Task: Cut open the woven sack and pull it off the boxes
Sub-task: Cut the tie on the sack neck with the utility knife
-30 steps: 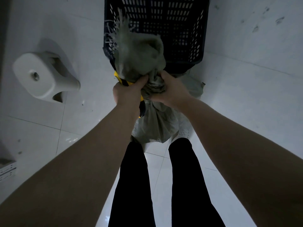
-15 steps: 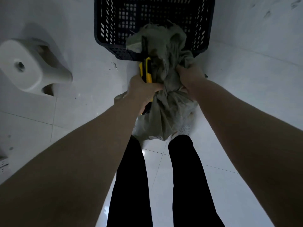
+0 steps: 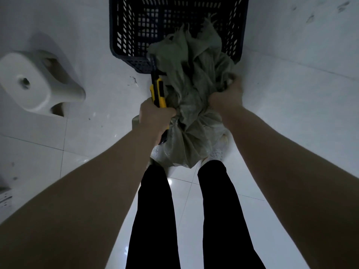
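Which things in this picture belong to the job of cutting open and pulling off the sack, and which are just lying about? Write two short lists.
Belong to the job: woven sack, bunched up; yellow utility knife, held in the left-hand grip; right-hand grip, clutching the sack.
Just lying about: dark plastic crate beyond the sack; white plastic stool on the floor.

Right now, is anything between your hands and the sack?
Nothing visible. The right hand grips the sack directly at its bunched neck; the left hand holds a yellow knife right against the fabric. A black crate stands just beyond the frayed top.
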